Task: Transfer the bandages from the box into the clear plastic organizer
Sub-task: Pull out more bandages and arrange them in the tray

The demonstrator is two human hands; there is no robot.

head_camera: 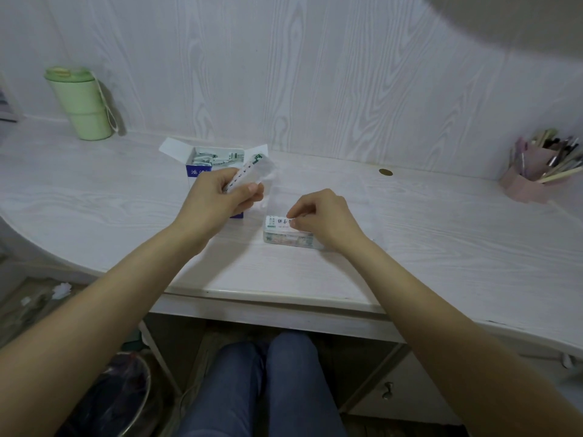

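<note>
On white wood-grain bench (410,234), left hand (217,192) grips a small stack of white paper-wrapped bandages (249,171), fingers and thumb curled round it, held up just in front of the open blue-and-white cardboard box (202,167). Box sits directly behind left hand, flaps open, more wrapped bandages inside. Right hand (325,217) is low to the right of the left hand, fingertips pinching a bandage strip (280,221) lying on top of the clear plastic organizer (290,239), which rests on bench under and just left of that hand, already holding bandages. Far left of the hands: pale green lidded cup (80,102). Far right: pink pen holder (536,175).
</note>
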